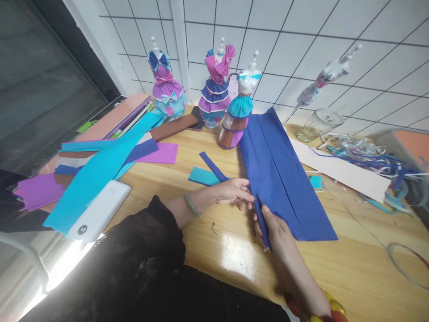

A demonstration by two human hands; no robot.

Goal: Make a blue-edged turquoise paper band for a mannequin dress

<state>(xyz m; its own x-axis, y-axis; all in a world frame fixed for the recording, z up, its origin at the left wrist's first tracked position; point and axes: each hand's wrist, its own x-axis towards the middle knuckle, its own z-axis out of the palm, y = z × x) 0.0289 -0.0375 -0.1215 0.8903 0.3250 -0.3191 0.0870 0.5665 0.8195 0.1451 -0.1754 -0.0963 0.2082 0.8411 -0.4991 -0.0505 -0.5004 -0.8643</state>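
A narrow dark blue strip (263, 228) is held between my two hands, over the front left edge of a large dark blue crepe-like sheet (278, 165). My right hand (276, 230) is closed round the strip's lower part, thumb on top. At its upper end, my left hand (236, 192) pinches with thumb and forefinger. A small dark tip shows beside the strip there, too unclear to name. Just behind my left wrist lie a short turquoise piece (203, 175) and another narrow blue strip (212, 165).
Several small dress forms in paper-like dresses (169, 91) stand at the back; a bare one (323, 80) leans on the right. Left are turquoise strips (100, 172) and a white power bank (100, 212). Right are a glass jar (320, 125), a pale strip (338, 167) and scraps (355, 150).
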